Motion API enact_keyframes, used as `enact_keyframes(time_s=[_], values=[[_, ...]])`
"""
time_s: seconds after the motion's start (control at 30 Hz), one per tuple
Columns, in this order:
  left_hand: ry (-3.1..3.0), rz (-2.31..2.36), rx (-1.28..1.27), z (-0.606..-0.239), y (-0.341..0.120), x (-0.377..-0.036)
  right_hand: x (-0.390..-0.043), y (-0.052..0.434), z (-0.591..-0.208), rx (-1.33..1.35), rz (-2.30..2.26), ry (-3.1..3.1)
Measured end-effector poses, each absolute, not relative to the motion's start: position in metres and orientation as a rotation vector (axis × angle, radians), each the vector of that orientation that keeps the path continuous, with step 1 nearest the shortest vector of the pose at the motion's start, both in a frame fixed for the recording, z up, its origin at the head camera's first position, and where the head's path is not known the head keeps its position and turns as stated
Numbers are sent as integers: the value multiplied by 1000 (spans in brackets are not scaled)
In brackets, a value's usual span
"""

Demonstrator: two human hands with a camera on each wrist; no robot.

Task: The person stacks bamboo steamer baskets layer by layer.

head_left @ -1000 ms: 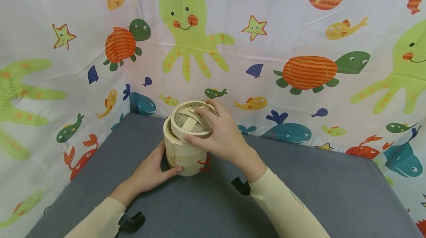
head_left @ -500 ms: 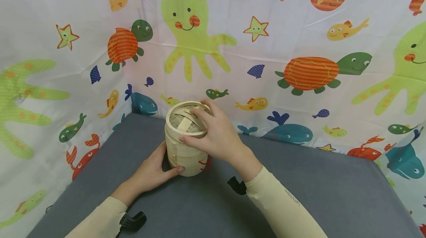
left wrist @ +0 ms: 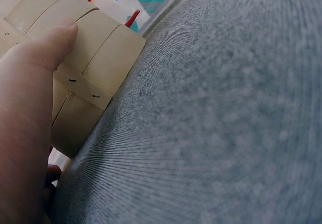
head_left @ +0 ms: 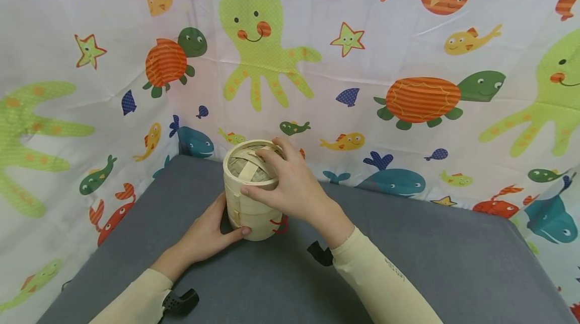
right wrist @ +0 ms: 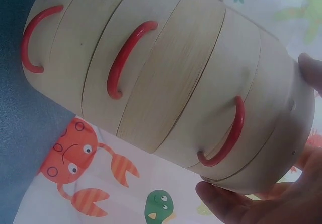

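Bamboo steamer stack (head_left: 250,203) near bench's (head_left: 408,263) far left corner; my left hand (head_left: 209,232) grips its base, right hand (head_left: 290,185) grips lid (head_left: 249,168).

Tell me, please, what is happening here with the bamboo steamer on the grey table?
A person is handling a small stack of bamboo steamer tiers that stands on a grey table in front of a sea-creature curtain. The left hand holds the bottom tier from the side, thumb against its wall. The right hand grips the rim of the top tier, fingers reaching over the woven top. The tiers sit squarely on one another, and red loop handles show along their side.
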State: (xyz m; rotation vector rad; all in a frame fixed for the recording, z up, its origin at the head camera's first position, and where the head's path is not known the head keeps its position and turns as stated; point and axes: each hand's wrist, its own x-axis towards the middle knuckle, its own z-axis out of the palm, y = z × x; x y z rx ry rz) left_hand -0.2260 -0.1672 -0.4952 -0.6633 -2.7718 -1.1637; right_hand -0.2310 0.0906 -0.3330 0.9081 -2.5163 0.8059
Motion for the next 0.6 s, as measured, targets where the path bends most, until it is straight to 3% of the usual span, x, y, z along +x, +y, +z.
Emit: enact_keyframes(time_s=[0.4, 0.6], values=[[-2699, -1272, -643, -492, -170, -227, -225, 95, -335, 816, 854, -2625], [-2630, -1148, -560, -457, -171, -224, -220, 106, -331, 743, 894, -2619]])
